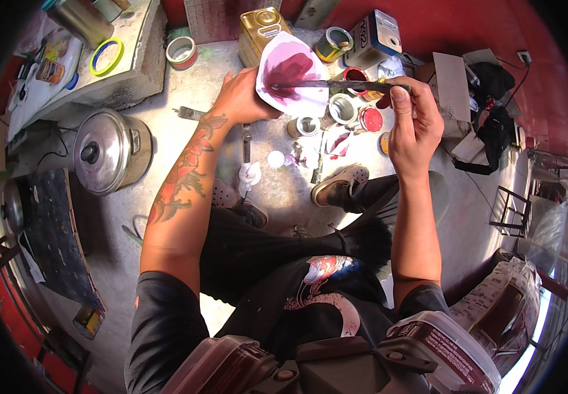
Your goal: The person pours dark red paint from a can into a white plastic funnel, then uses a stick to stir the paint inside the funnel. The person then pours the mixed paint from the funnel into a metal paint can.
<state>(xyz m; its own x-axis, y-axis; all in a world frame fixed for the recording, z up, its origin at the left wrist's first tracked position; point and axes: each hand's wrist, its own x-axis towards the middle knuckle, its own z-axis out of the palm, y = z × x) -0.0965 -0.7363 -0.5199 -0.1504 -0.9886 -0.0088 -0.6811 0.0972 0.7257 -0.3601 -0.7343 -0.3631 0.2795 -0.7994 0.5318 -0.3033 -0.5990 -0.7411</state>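
Observation:
My left hand grips a white, flared cup from its left side, with most of its fingers hidden behind it. Dark red paint coats the inside of the cup, which is tilted toward me. Across its mouth lies a long, dark, spatula-like tool, its tip against the painted inner wall. The tool's other end is pinched between the thumb and fingers of my right hand, off to the right. Below the cup, an open can and a red-lidded can stand on the floor.
A gold tin, a green-rimmed can and a square metal can stand beyond the cup. At left are a lidded metal pot and a concrete ledge. A cardboard box and black bag lie at right.

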